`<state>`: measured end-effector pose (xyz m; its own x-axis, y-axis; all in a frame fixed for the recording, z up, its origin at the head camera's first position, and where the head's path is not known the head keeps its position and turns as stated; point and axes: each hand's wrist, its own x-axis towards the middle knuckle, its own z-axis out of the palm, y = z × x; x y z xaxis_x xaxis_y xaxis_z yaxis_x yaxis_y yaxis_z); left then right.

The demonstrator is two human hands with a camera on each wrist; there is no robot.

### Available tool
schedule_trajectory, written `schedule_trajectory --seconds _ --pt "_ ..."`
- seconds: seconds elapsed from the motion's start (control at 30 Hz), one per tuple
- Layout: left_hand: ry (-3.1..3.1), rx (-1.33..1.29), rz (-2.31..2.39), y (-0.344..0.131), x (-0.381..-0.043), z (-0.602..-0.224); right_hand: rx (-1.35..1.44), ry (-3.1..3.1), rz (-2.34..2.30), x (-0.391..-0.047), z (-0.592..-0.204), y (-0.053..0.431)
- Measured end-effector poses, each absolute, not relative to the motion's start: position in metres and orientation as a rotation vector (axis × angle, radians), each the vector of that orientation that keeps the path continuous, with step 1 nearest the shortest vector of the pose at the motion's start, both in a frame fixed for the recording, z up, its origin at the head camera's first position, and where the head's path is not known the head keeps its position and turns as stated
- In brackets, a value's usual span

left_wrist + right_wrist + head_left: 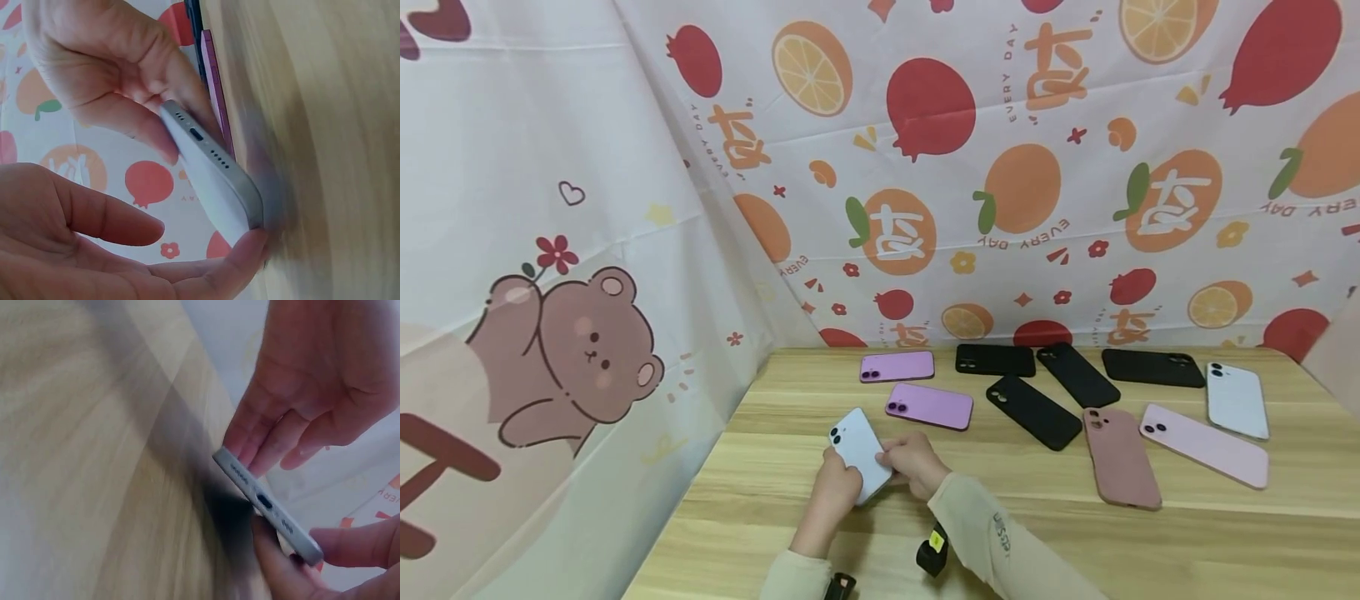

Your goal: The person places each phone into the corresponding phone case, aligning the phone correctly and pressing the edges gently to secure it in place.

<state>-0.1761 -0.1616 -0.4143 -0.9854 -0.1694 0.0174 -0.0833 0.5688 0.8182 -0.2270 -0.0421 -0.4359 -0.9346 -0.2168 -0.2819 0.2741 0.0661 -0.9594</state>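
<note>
White phone (pixel 859 446) pinched at its edge by the right hand (pixel 913 461)

Right fingers clamped on the phone's right side: thumb on the pale back, fingers under it. Left hand (pixel 838 479) at the opposite side; a finger touches the edge, thumb standing apart from the back in both wrist views. Phone lies between the two sets of fingers, tilted, back uppermost, twin lenses at the end beyond the left fingers. Port end faces the wrist cameras. Whether any edge meets the worktop (pixel 730 500): cannot tell.

Just beyond the right fingers, a purple phone (pixel 929 407); a farther purple phone (pixel 897 367) behind it. Beyond and right of the fingers, four black slabs (pixel 1033 412), phones or cases, cannot tell which. Well to the right of the fingers: dusty-pink slab (pixel 1122 457), pale pink phone (pixel 1206 446), second white phone (pixel 1237 400) at its upper side.

Back of the fingers: light sleeves (pixel 1000 533), a black wrist device (pixel 932 552) with a yellow label below the right wrist. Fruit-printed cloth (pixel 1030 250) hangs beyond everything.
</note>
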Motion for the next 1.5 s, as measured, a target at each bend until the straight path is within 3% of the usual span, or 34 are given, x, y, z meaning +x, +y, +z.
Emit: schedule_trajectory --seconds 0.97,1.5 --pt "-2.475 0.124 -1.494 -0.131 -0.191 -0.380 -0.024 1.867 -2.225 -0.212 -0.397 0.018" --pt "-2.166 -0.054 -2.217 -0.087 -0.197 -0.360 0.071 1.837 -2.437 -0.188 -0.367 0.075"
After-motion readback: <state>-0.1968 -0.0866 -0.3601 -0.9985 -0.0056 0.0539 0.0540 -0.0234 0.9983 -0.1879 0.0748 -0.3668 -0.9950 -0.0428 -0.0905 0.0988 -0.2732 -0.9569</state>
